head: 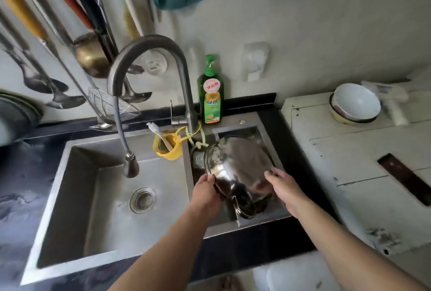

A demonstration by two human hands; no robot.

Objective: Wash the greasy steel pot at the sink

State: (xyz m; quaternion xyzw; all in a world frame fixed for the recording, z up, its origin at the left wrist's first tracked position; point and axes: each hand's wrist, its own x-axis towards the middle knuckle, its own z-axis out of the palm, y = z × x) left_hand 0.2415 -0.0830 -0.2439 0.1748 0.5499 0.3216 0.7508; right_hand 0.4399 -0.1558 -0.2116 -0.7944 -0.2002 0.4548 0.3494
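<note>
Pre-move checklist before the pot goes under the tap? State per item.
1. Left hand holds the pot at its left rim: ok.
2. Right hand on the pot: fingers lie against its right side, a firm hold cannot be told.
3. Pot under the tap head: not ok, the pot is tilted over the small right basin while the tap head hangs over the large left basin.
4. Water running: not ok, no stream shows.
5. Soap bottle within reach: ok, upright behind the sink by the tap base.
6. Left basin drain unblocked: ok, nothing lies on it.
</note>
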